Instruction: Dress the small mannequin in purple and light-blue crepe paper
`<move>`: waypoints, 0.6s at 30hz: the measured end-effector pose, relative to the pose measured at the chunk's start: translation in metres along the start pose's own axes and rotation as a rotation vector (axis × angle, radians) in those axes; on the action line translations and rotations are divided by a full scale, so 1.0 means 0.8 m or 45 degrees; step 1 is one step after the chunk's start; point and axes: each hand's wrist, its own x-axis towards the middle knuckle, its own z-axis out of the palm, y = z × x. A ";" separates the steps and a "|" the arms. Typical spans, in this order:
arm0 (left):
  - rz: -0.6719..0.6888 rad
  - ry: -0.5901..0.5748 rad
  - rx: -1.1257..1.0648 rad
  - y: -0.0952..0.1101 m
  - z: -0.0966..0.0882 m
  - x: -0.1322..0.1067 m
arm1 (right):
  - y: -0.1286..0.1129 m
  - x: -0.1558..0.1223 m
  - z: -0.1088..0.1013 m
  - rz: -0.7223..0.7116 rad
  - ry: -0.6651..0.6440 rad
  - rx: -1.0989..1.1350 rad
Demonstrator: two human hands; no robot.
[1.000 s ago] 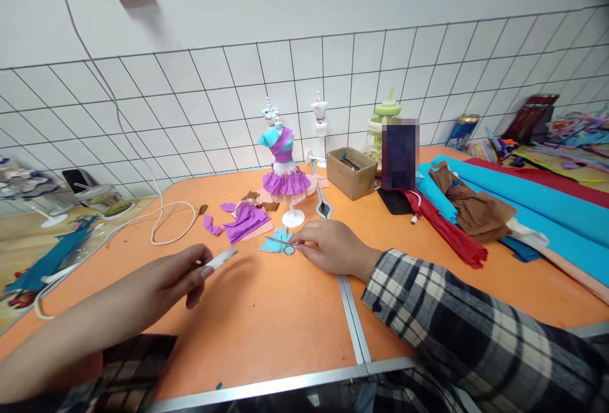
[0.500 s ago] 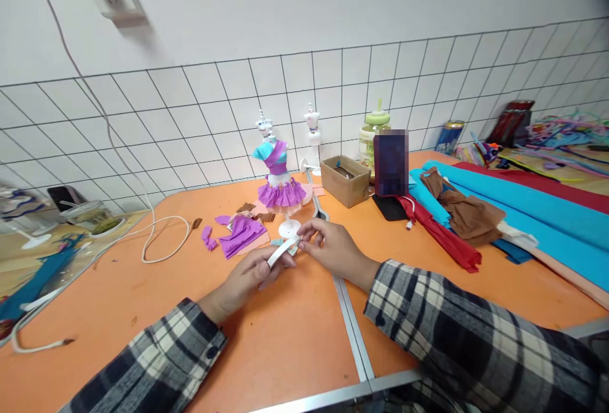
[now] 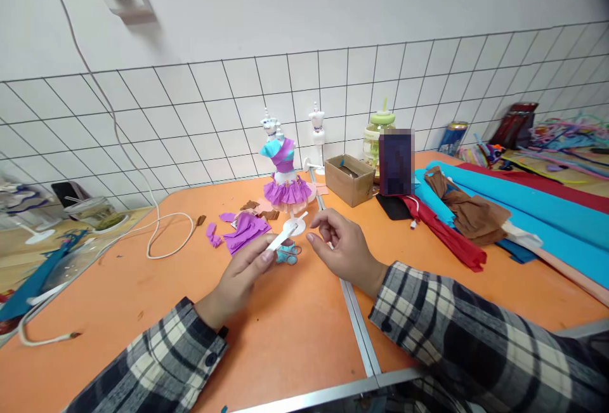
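My left hand [image 3: 245, 273] pinches a narrow white strip [image 3: 283, 235] between thumb and fingers. The strip points up and to the right, and its far end overlaps the round white base of a small dress form [image 3: 285, 160]. That form wears a blue and purple top and a ruffled purple skirt. Light blue-handled scissors [image 3: 288, 254] lie just beyond my left fingertips, partly covered by the strip. My right hand [image 3: 345, 245] hovers apart from the strip, fingers curled and thumb separated from them, with nothing visible between.
Purple crepe paper scraps [image 3: 247, 230] lie left of the dress form. Behind stand another white dress form [image 3: 317, 127], an open cardboard box [image 3: 349, 181] and a green-lidded bottle [image 3: 380, 124]. Rolls of blue paper [image 3: 523, 207] and red paper [image 3: 451, 238] lie right. A white cable [image 3: 155, 229] loops left.
My right hand has come off the strip and moved right, its fingers parting. My left hand keeps the strip, and the scissors now show more. The view has shifted slightly.
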 end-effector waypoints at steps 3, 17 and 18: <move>0.013 -0.131 0.004 0.001 0.005 0.000 | -0.003 -0.003 -0.001 -0.165 -0.080 -0.038; 0.069 -0.039 0.896 0.003 -0.005 0.006 | 0.000 0.001 -0.005 -0.105 -0.391 -0.301; 0.081 -0.029 0.930 0.004 -0.007 0.006 | 0.001 0.001 -0.003 -0.076 -0.372 -0.249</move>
